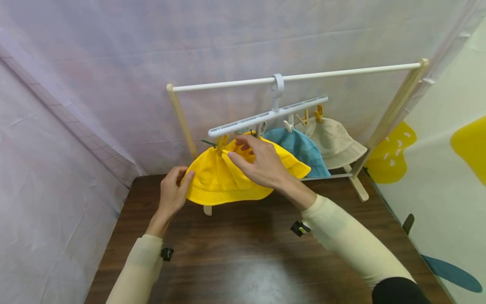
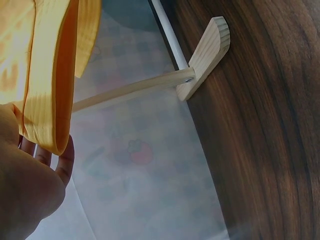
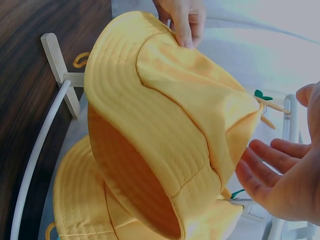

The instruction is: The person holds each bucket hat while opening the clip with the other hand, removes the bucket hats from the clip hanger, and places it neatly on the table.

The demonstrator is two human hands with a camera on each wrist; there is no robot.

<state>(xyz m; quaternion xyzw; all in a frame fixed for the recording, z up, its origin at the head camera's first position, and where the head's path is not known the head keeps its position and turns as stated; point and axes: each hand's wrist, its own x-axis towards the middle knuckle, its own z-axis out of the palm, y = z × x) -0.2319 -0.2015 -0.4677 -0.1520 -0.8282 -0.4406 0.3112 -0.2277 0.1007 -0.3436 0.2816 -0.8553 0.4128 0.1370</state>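
A yellow bucket hat [image 1: 212, 179] hangs from a yellow clothespin [image 1: 221, 145] at the left end of a white clip hanger [image 1: 262, 117]. My left hand [image 1: 172, 190] pinches its left edge between thumb and fingers. Beside the hat's crown, my right hand [image 1: 262, 162] has its fingers spread and loosely bent, with nothing gripped; in the right wrist view its fingertips are right at the fabric. Green leaf-shaped trim [image 3: 262, 95] shows at the hat's top. Partly hidden behind it is a second yellow hat [image 3: 75, 195], near a grey clothespin [image 1: 261, 128].
A blue hat [image 1: 303, 150] and a beige hat [image 1: 336, 141] hang farther right on clothespins. The hanger hooks over the white rod [image 1: 341, 73] of a wooden-legged rack on a dark wooden table [image 1: 212, 253]. Pale cloth [image 1: 133, 63] stands behind and at left.
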